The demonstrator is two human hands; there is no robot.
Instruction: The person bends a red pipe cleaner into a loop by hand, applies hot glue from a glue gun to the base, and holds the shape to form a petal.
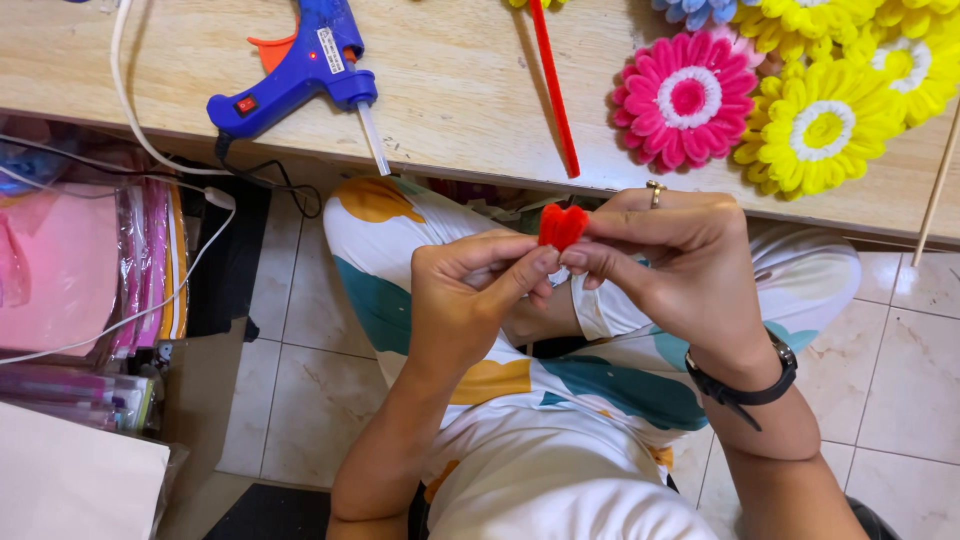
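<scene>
Leftmost, beside the person's knee: stacked packets of pink and coloured sheet material in clear plastic sleeves, standing on the tiled floor, with a white cable trailing over them from the worktop above.

On the light wooden worktop, left part: a blue glue gun lying on its side, red switch showing on the grip, nozzle and glue stick pointing toward the near edge.

Centre of the worktop: a long red pipe cleaner, laid straight, its near end reaching the edge.

Below the edge, over the lap in patterned white trousers: left hand and right hand, brought close together — thumb and forefinger tips of each pinching a small folded piece of red pipe cleaner from either side. The piece is held in the air between the two hands, just in front of the worktop edge, touching nothing else. A ring sits on one right finger; a black wristwatch on the right wrist.

Right part of the worktop: a pink fuzzy flower with white and pink centre, then yellow fuzzy flowers clustered just beside it — a blue one partly visible at the top. Far right: a thin wooden stick, slanting over the edge.
</scene>
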